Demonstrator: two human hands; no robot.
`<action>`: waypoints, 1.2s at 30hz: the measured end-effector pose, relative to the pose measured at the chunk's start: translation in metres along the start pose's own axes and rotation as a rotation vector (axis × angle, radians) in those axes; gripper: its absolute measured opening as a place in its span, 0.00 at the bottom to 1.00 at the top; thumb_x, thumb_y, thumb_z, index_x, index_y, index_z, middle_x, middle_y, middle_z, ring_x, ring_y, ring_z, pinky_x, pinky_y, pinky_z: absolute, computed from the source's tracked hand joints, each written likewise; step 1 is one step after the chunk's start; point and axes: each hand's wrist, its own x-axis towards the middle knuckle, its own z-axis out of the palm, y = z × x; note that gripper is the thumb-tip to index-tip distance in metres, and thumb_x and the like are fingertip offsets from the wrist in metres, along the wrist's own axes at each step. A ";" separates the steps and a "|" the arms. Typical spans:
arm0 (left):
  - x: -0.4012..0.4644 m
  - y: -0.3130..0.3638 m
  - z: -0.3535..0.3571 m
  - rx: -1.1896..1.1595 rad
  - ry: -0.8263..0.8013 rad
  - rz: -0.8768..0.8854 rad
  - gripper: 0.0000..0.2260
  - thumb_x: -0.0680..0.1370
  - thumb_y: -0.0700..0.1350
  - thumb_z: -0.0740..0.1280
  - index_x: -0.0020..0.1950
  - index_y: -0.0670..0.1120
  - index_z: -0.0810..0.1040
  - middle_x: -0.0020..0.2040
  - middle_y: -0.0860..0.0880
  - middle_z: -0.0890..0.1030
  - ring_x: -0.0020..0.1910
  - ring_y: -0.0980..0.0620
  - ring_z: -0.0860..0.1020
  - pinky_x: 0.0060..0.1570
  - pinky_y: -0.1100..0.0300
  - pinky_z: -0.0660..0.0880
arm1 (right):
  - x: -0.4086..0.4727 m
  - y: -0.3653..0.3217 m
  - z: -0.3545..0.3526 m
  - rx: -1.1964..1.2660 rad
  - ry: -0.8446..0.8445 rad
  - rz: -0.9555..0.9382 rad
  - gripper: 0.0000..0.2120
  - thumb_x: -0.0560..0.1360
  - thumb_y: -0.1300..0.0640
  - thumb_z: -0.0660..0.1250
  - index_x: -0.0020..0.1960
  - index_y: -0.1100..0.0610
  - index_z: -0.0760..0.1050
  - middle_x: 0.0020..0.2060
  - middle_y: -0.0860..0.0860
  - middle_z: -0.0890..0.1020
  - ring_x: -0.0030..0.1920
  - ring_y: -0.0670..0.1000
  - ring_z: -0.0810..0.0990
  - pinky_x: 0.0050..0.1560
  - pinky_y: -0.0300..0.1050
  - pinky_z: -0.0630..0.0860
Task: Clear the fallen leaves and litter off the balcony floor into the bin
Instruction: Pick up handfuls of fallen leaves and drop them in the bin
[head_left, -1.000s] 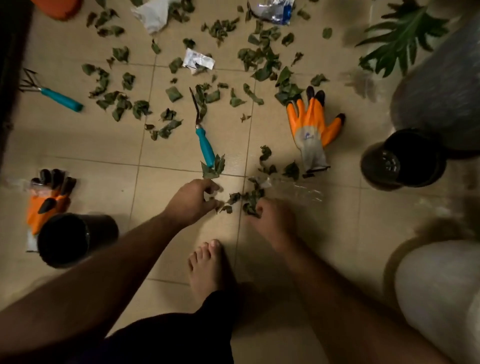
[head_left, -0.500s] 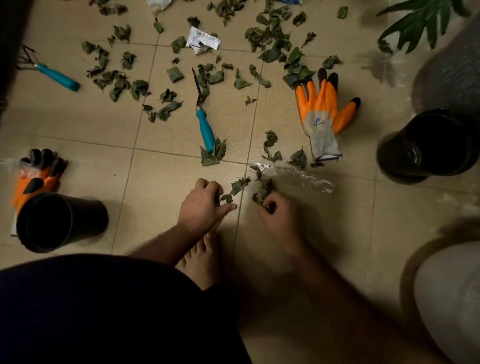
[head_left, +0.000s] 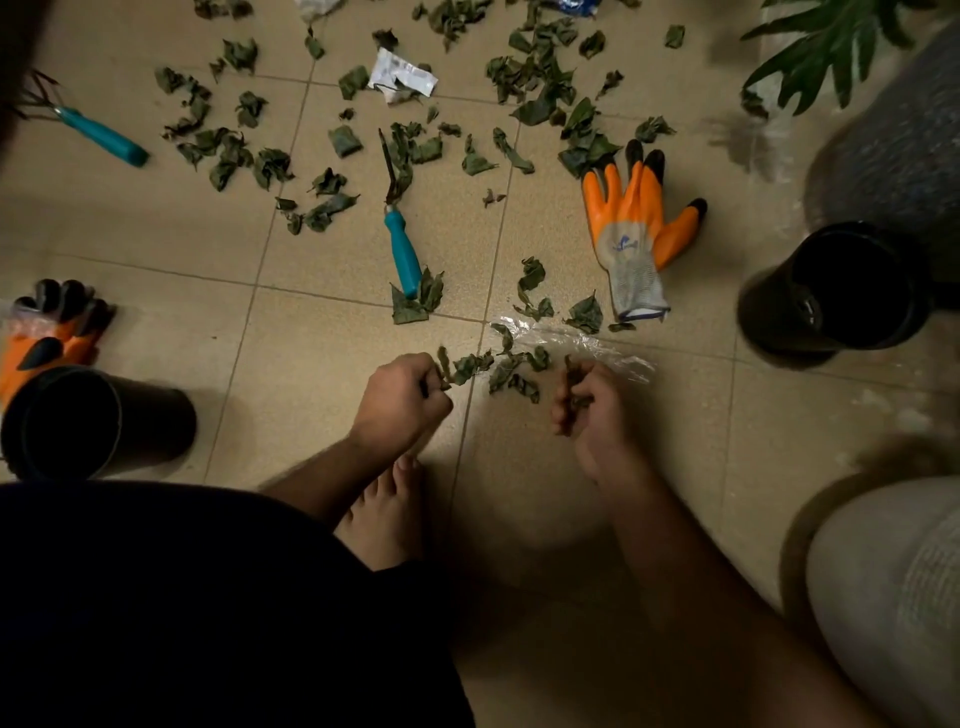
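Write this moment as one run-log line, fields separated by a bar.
stage: gathering | left hand: grips leaves | right hand: grips leaves | clear plastic wrap: on floor | leaves remaining: many

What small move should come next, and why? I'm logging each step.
Probably gather the small leaf pile lying between the hands: the left hand and right hand each already hold a few leaves, and many more still litter the floor.

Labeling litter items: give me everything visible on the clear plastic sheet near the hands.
The clear plastic sheet is a thin, crinkled, see-through film, glossy with white glints. It lies flat on the floor tiles, stretched from the tile seam rightward, just beyond the right hand. A few dry leaves lie at its left end. Whether the hand touches it is unclear.
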 end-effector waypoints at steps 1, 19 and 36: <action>0.001 0.000 0.000 -0.031 0.016 -0.024 0.06 0.71 0.39 0.72 0.38 0.46 0.75 0.38 0.51 0.79 0.38 0.51 0.77 0.34 0.64 0.69 | 0.002 -0.002 -0.001 0.018 0.034 -0.010 0.09 0.77 0.64 0.54 0.46 0.55 0.71 0.30 0.48 0.73 0.29 0.48 0.68 0.29 0.42 0.64; 0.038 0.002 0.005 0.076 0.051 -0.234 0.17 0.77 0.57 0.69 0.52 0.45 0.73 0.42 0.49 0.77 0.42 0.50 0.76 0.41 0.56 0.71 | 0.019 -0.009 0.010 -0.463 0.062 -0.234 0.08 0.76 0.63 0.67 0.41 0.55 0.72 0.36 0.53 0.79 0.35 0.49 0.78 0.32 0.42 0.74; 0.033 0.012 0.002 -0.310 0.035 -0.233 0.12 0.82 0.40 0.56 0.62 0.44 0.74 0.51 0.48 0.77 0.43 0.52 0.76 0.46 0.57 0.73 | 0.020 0.024 0.022 -1.107 0.035 -0.355 0.12 0.74 0.50 0.73 0.51 0.54 0.76 0.42 0.47 0.77 0.41 0.48 0.76 0.38 0.40 0.73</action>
